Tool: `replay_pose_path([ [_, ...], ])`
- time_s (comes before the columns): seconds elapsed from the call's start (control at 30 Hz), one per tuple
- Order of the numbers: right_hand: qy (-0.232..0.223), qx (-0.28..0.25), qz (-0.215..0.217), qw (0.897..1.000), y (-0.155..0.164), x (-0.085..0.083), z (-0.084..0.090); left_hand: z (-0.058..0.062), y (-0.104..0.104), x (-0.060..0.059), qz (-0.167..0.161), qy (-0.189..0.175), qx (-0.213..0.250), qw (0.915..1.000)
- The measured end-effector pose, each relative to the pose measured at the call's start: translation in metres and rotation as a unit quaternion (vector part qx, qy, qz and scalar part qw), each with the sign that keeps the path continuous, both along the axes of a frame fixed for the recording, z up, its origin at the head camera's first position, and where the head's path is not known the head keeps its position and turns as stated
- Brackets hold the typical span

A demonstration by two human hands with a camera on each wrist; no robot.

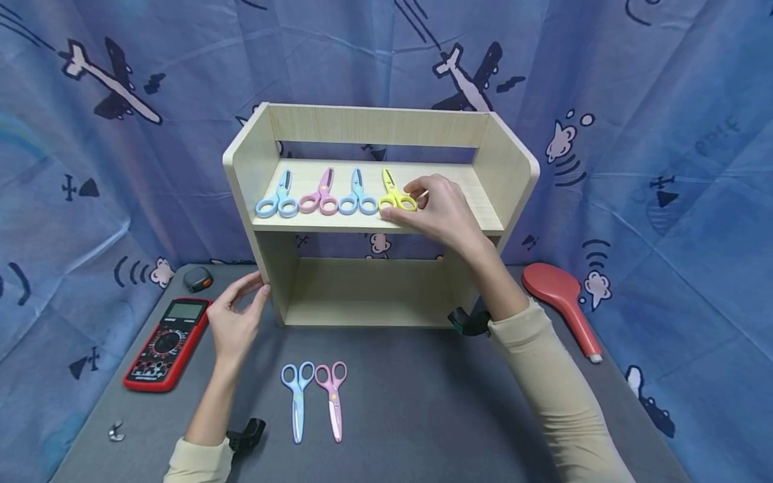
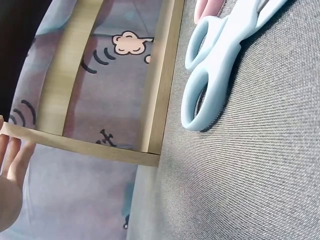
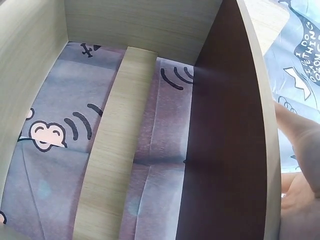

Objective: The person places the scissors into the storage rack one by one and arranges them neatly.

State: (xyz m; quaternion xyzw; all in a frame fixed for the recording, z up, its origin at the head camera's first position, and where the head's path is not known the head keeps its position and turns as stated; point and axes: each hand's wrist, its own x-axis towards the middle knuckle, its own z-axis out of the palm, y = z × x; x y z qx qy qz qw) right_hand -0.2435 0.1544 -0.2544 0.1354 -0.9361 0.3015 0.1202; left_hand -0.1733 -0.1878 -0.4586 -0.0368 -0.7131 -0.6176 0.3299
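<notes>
— On the upper shelf, what are the fingers (image 1: 406,213) of the right hand (image 1: 443,213) doing?

— They pinch the handle rings of the yellow scissors (image 1: 395,194), thumb at the front edge of the shelf board and the other fingers curled over the loops. The blades point toward the back rail.

— And the left hand (image 1: 234,320)?

— It stands beside the wooden shelf unit (image 1: 260,154), its fingers apart and relaxed, the tips touching the front edge of the left side panel near its foot. It grips nothing.

— What does the unit hold?

— The upper shelf carries a row of four: light blue scissors (image 1: 278,198) at the left, pink scissors (image 1: 322,196) next, a second blue pair (image 1: 359,196), then the yellow ones, handles close side by side along the front edge. To the right of the yellow pair the board is bare up to the right side panel. I see nothing in the lower compartment.

— What lies around it on the worktop (image 1: 423,416)?

— Blue scissors on the worktop (image 1: 298,396) and pink scissors on the worktop (image 1: 333,396) lie just beside each other in front of the unit, between the two forearms. A red multimeter (image 1: 168,343) sits left of the left hand, a small dark tape measure (image 1: 198,278) behind it, and a red hairbrush (image 1: 564,305) lies well apart on the right.
</notes>
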Motion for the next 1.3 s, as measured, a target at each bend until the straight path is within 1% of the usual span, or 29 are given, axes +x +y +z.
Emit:
replay_pose_path([
  [0.1, -0.004, -0.014, 0.002, 1.000, 0.003, 0.001, -0.001, -0.001, 0.000, 0.000, 0.000, -0.001, -0.002, 1.0000],
  [0.2, 0.004, -0.029, 0.010, 1.000, 0.006, 0.003, -0.002, -0.001, -0.001, 0.000, -0.001, 0.000, 0.000, 1.0000],
  [0.47, 0.055, -0.070, 0.041, 0.995, 0.010, 0.020, -0.006, -0.001, -0.001, 0.000, -0.002, -0.002, 0.006, 1.0000],
  [0.7, 0.073, -0.093, 0.083, 0.990, 0.011, 0.049, -0.014, -0.001, -0.001, 0.001, 0.002, -0.006, -0.004, 1.0000],
  [0.83, 0.082, -0.104, 0.119, 0.984, 0.012, 0.068, -0.025, -0.001, -0.001, 0.001, -0.001, -0.005, -0.007, 1.0000],
  [0.93, 0.069, -0.126, 0.154, 0.978, 0.013, 0.081, -0.036, -0.001, -0.001, 0.002, 0.000, -0.004, -0.008, 1.0000],
  [1.07, 0.032, -0.152, 0.199, 0.968, 0.016, 0.095, -0.053, 0.000, 0.000, 0.001, 0.000, -0.004, -0.005, 1.0000],
  [1.17, 0.002, -0.165, 0.224, 0.961, 0.018, 0.101, -0.067, 0.000, 0.000, 0.001, -0.001, -0.006, 0.000, 1.0000],
  [1.3, -0.040, -0.182, 0.249, 0.950, 0.015, 0.105, -0.088, 0.001, 0.000, 0.000, -0.001, -0.007, 0.006, 1.0000],
])
